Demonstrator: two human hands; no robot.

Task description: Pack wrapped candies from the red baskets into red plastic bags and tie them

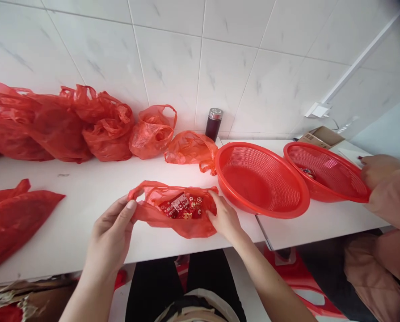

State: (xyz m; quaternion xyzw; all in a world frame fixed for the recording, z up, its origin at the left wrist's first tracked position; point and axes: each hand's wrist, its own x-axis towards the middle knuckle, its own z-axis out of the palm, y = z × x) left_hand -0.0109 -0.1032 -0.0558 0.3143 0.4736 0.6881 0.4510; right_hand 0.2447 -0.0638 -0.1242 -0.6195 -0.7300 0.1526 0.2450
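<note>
A small red plastic bag (183,226) lies on the white table (86,197) right in front of me, its mouth pulled wide. Inside it show several red-wrapped sweets (183,206). My left hand (114,232) pinches the bag's left edge between thumb and fingers. My right hand (224,218) grips the bag's right edge. An empty red mesh basket (262,179) stands just right of my right hand.
Several filled red bags (69,123) line the tiled wall, with more at the left edge (12,219). A dark flask (213,124) stands at the back. Another person's hand (377,170) holds a second red basket (325,174) at the right. A cardboard box (322,136) sits behind it.
</note>
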